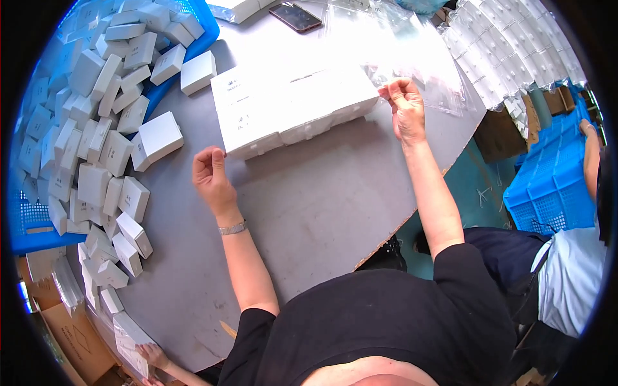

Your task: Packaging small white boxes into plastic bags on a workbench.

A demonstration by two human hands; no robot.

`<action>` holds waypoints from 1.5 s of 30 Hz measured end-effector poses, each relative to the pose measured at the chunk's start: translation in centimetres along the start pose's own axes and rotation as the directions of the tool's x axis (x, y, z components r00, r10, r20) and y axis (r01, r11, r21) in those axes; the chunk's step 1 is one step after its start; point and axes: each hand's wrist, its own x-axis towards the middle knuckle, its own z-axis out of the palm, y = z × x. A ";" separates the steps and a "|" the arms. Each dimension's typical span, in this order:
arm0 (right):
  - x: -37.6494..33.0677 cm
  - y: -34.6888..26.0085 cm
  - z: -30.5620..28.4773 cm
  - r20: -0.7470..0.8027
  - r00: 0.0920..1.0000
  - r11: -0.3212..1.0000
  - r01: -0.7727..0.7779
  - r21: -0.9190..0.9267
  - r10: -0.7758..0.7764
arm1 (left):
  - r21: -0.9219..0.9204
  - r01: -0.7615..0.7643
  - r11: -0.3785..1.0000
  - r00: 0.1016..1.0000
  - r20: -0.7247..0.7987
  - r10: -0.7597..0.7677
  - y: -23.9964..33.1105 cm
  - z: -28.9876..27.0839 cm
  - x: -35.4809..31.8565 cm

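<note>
A long block of white boxes (290,106) lies on the grey table in front of me, glare washing out its far side. At its near left corner is my left hand (214,180), fingers curled closed with the thumb pressed on them. My right hand (407,112) is raised at the block's right end, thumb and fingers pinched together. Whether either hand grips a thin film or anything else is too faint to make out. Clear plastic bags (444,90) lie just beyond my right hand.
A blue crate (209,26) overflows with small white boxes on the left, with loose boxes (158,138) beside it. A phone (295,17) lies at the back. Wrapped white packs (508,45) are stacked right. Co-workers' hands show at lower left (153,354) and by a blue basket (547,174).
</note>
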 end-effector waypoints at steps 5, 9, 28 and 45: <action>1.6 -0.4 0.7 -0.120 0.993 0.991 0.028 0.129 -0.013 | -0.129 -0.123 0.984 0.986 -0.125 0.107 0.9 2.4 0.8; 3.9 -1.4 1.9 -0.136 0.990 0.990 0.004 -0.138 -0.023 | 0.004 0.003 1.000 0.978 -0.210 -0.002 1.9 3.6 2.2; 5.0 6.7 0.6 -0.171 0.985 0.743 -0.142 -0.654 0.038 | 0.237 0.254 0.938 0.946 -0.264 -0.189 -3.0 4.4 0.5; -6.7 -7.8 2.1 -0.062 0.892 0.809 -0.375 0.452 0.448 | -0.525 0.088 0.847 0.991 -0.041 -0.128 4.1 8.1 2.9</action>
